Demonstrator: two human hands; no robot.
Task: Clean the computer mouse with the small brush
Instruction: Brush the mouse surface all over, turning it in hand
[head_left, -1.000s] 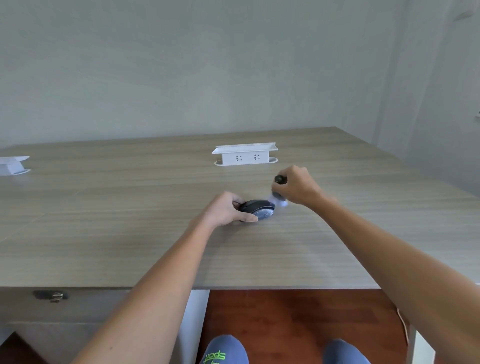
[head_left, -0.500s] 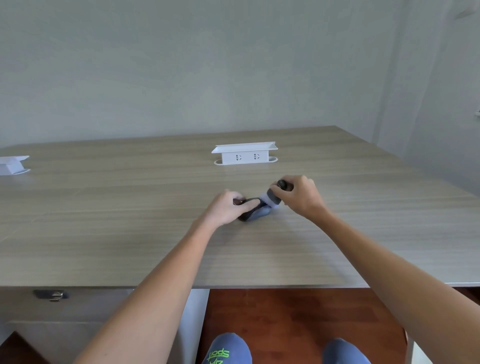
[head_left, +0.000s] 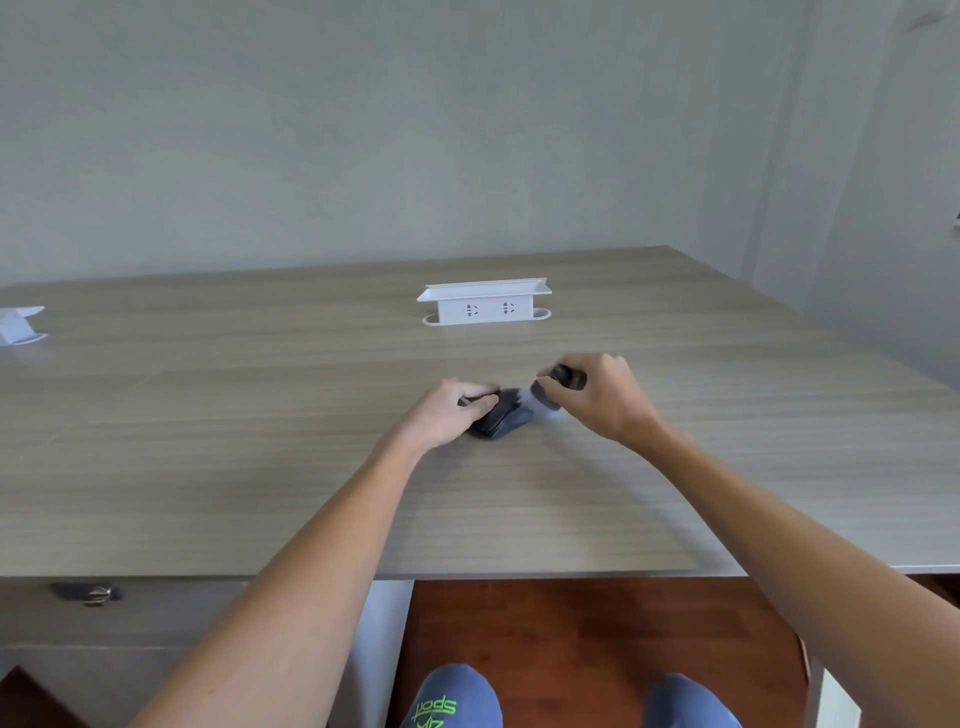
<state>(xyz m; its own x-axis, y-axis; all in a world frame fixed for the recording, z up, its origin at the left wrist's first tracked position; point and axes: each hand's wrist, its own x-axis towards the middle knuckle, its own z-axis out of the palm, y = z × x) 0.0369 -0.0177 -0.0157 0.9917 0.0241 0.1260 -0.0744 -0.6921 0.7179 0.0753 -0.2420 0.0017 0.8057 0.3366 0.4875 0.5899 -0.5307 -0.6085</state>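
A dark computer mouse (head_left: 501, 418) lies on the wooden desk (head_left: 260, 467), tipped up on its side. My left hand (head_left: 447, 413) grips its left end, fingers over the top. My right hand (head_left: 602, 397) is closed around the small brush (head_left: 550, 387), whose dark handle end pokes out above the fist. The pale bristles are blurred and sit at the mouse's right end; whether they touch it I cannot tell.
A white desktop socket box (head_left: 484, 302) stands behind the hands. Another white box (head_left: 18, 323) sits at the far left edge. The desk's front edge runs below my forearms, with a drawer lock (head_left: 88, 592) at lower left and a wall on the right.
The mouse went from lying flat to tipped on its side under my left hand. The brush swept onto the mouse and has drawn back to its right end.
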